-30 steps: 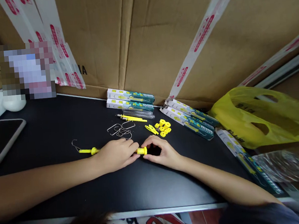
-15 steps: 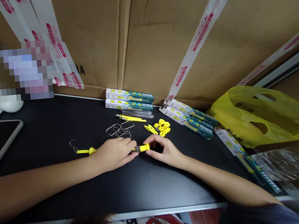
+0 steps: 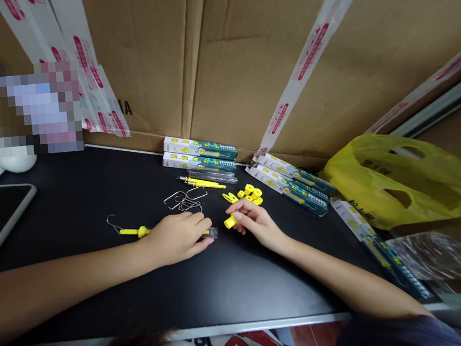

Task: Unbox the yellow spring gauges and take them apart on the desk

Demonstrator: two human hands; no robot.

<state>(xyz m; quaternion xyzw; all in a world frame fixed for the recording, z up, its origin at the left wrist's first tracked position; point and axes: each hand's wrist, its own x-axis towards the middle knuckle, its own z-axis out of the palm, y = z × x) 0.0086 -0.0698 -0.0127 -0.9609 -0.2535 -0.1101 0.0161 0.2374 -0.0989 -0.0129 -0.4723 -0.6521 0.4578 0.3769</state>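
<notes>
My left hand (image 3: pixel 181 235) is closed around a spring scale (image 3: pixel 135 231), which lies level just over the black table. Its yellow rod, collar and wire hook stick out to the left, and the open end of its clear tube shows past my fingertips. My right hand (image 3: pixel 257 222) pinches a yellow end cap (image 3: pixel 230 221) between thumb and fingers, a short gap from that tube end. Behind my right hand lies a small heap of yellow plastic parts (image 3: pixel 249 190). Several bent wire hooks (image 3: pixel 185 199) lie beyond my left hand.
Clear tubes (image 3: pixel 213 175) and yellow rods (image 3: pixel 202 183) lie by printed boxes (image 3: pixel 199 161) at the back. More boxes (image 3: pixel 292 184) and a yellow plastic bag (image 3: pixel 404 176) are at the right. A phone (image 3: pixel 4 221) lies at the left. A large carton (image 3: pixel 220 61) walls the back.
The yellow end cap has come away from the tube in my right hand, which moved slightly right and turned. My left hand stays in place with the spring scale.
</notes>
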